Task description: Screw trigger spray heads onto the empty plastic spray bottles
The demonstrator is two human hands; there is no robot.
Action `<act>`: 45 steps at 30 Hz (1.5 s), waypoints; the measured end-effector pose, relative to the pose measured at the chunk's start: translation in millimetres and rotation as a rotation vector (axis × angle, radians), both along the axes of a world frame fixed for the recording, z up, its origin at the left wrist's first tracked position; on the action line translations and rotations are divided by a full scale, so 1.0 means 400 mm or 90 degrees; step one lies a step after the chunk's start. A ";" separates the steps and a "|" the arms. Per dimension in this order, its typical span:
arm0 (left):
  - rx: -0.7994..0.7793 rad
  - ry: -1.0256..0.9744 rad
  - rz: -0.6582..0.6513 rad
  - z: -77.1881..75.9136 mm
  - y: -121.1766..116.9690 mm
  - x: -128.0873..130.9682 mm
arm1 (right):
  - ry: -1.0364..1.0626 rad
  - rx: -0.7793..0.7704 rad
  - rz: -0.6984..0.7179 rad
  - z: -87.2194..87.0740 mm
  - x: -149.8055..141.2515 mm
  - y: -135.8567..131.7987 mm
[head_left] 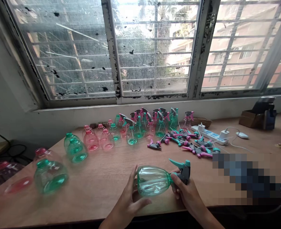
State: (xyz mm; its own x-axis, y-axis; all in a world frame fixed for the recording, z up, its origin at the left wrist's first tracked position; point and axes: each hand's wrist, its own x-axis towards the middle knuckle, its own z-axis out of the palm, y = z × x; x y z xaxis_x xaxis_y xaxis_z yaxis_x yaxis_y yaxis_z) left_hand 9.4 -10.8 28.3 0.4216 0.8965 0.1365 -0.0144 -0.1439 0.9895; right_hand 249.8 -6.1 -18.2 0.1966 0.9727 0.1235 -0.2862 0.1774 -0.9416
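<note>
My hands hold a clear green plastic spray bottle (pixel 152 180) on its side, just above the front of the wooden table (pixel 107 194). My left hand (pixel 128 197) cups the bottle's base end. My right hand (pixel 185 194) grips around the neck, where a teal and dark grey trigger head (pixel 184 170) sits against it. My fingers hide the join, so I cannot tell whether the head is screwed on. Several loose teal and pink trigger heads (pixel 185 141) lie on the table beyond my right hand.
Green and pink bottles (pixel 91 140) stand across the table, with capped spray bottles (pixel 142 125) behind them. Larger bottles (pixel 50 176) sit at the left. A power strip (pixel 208 133), white mouse (pixel 242 135) and cardboard box (pixel 251 119) lie right. A pixelated patch (pixel 246 178) hides something nearby.
</note>
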 end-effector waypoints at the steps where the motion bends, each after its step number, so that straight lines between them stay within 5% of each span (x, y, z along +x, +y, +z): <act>1: -0.001 -0.001 0.004 0.005 -0.001 0.001 | -0.001 -0.002 0.000 -0.001 0.000 0.000; 6: -0.003 -0.005 -0.025 0.017 0.005 0.003 | -0.018 0.006 0.008 0.000 0.001 -0.001; 14: 0.006 -0.015 -0.023 -0.019 0.013 0.002 | -0.011 0.018 0.022 0.014 -0.001 -0.006; 21: -0.012 0.011 -0.007 0.020 -0.002 0.001 | 0.007 0.002 0.029 0.009 -0.001 -0.001; 29: -0.002 -0.040 -0.019 -0.024 0.002 -0.003 | 0.001 0.012 0.016 0.016 -0.002 -0.005; 37: 0.002 -0.003 -0.017 0.003 -0.006 -0.004 | 0.008 0.003 0.021 0.010 -0.001 -0.001; 45: 0.056 0.008 -0.028 -0.023 0.007 -0.006 | 0.003 0.012 0.011 0.001 0.003 0.001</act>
State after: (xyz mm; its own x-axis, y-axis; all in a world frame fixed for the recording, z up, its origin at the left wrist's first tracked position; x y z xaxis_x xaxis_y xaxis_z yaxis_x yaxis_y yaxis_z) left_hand 7.0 -7.9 19.3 0.4623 0.8621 0.2077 -0.0104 -0.2290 0.9734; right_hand 250.9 -5.5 -17.6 0.1799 0.9736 0.1404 -0.2945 0.1895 -0.9367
